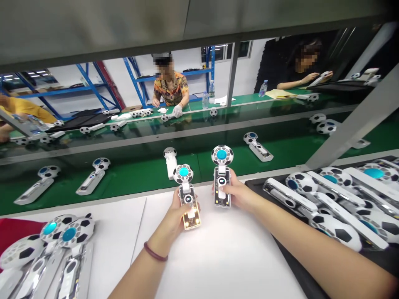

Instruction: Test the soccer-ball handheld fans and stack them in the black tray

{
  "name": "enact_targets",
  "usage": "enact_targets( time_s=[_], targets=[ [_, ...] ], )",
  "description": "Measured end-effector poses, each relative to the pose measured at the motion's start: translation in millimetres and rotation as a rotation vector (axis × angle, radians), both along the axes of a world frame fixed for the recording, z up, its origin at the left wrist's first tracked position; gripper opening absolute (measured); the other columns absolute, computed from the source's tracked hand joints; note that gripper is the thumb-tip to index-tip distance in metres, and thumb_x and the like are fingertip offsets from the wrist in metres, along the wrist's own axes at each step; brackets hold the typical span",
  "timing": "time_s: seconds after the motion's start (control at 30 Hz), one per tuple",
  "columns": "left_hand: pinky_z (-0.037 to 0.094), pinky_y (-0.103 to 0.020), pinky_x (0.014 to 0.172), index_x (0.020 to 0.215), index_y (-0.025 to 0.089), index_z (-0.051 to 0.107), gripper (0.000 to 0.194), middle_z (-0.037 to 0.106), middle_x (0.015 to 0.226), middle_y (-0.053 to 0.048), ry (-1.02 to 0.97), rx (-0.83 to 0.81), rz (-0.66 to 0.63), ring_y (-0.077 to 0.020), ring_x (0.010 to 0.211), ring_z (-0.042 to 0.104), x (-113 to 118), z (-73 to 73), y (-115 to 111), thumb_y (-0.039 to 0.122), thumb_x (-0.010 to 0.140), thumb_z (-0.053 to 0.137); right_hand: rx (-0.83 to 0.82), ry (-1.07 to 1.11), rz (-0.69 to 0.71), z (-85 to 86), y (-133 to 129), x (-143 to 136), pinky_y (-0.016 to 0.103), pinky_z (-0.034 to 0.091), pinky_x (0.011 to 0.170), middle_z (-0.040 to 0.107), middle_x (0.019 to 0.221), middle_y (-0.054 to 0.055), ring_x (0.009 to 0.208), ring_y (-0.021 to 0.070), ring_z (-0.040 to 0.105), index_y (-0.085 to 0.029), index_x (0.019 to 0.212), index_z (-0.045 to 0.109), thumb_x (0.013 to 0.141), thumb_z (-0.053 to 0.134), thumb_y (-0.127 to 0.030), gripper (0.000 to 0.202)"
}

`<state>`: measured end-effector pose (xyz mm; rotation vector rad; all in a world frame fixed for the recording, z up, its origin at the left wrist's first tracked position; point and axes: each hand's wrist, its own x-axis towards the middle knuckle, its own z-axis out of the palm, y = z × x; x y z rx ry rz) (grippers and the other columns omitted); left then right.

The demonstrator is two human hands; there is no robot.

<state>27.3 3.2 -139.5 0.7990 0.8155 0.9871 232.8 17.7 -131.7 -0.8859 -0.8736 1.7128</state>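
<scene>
My left hand (181, 211) is wrapped round the see-through handle of a handheld fan (183, 173) with a black-and-white football-patterned head and a blue centre. Its thumb rests on the white strip below a small round lit display, and yellowish lights glow at the handle's lower end. Close by, my right hand (234, 192) grips a second handheld fan (222, 155) of the same kind, thumb on its white strip. A display is lit on that handle too, without the same bright glow. Both fans are held upright, apart from each other, above the white work surface (224, 253).
Several like fans (335, 207) lie piled in a black tray at right; more fans (68, 236) lie at left beside red material (18, 232). Ahead, a green conveyor belt (131, 174) carries spaced fans. Co-workers (171, 89) sit beyond it. A slanted metal post (352, 95) stands at right.
</scene>
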Motion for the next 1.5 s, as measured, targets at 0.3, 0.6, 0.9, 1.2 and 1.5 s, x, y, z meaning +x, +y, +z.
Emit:
enact_targets(
  time_s=[0.3,0.6,0.9,1.2,1.5],
  targets=[
    [0.046,-0.028,0.057,0.106,0.026,0.037,0.052,0.054,0.089,-0.001,0.052,0.019,-0.002,-0.0148,0.066,0.057,1.8,0.1,0.4,0.013,0.064,0.065,0.003,0.006,-0.020,-0.2,2.3,1.2,0.038,0.047,0.067,0.056,0.078,-0.003,0.071,0.0211,0.061,-0.030,0.113,0.028,0.058,0.068,-0.016,0.070],
    [0.047,-0.031,0.053,0.110,0.026,0.032,0.057,0.053,0.089,-0.001,0.104,0.087,-0.013,-0.0173,0.065,0.058,2.1,-4.5,-0.4,0.022,0.066,0.068,0.004,-0.002,-0.045,-0.9,4.5,-0.2,0.036,0.047,0.067,0.058,0.078,-0.003,0.071,0.0189,0.060,-0.028,0.113,0.030,0.057,0.066,-0.014,0.068],
    [0.048,-0.033,0.061,0.110,0.027,0.034,0.057,0.055,0.091,-0.001,0.071,0.104,-0.028,-0.0174,0.068,0.060,1.2,-6.1,-0.5,0.019,0.065,0.067,0.006,0.003,-0.050,-2.7,4.9,0.6,0.038,0.047,0.068,0.056,0.079,-0.003,0.070,0.0191,0.060,-0.029,0.113,0.030,0.056,0.067,-0.015,0.069],
    [0.048,-0.033,0.060,0.110,0.027,0.033,0.059,0.056,0.092,-0.002,0.073,0.059,-0.037,-0.0180,0.068,0.061,1.4,-3.1,0.2,0.021,0.064,0.070,-0.007,0.033,-0.061,-2.5,5.1,-0.5,0.038,0.046,0.070,0.055,0.084,-0.003,0.074,0.0192,0.060,-0.029,0.110,0.032,0.055,0.068,-0.015,0.068],
    [0.048,-0.034,0.070,0.109,0.026,0.036,0.055,0.058,0.092,-0.001,0.066,0.070,-0.038,-0.0172,0.072,0.061,-0.6,-7.3,0.6,0.018,0.065,0.068,0.029,0.069,-0.052,3.1,0.8,1.0,0.033,0.044,0.069,0.054,0.082,-0.004,0.076,0.0176,0.057,-0.030,0.110,0.032,0.057,0.069,-0.015,0.066]
  ],
)
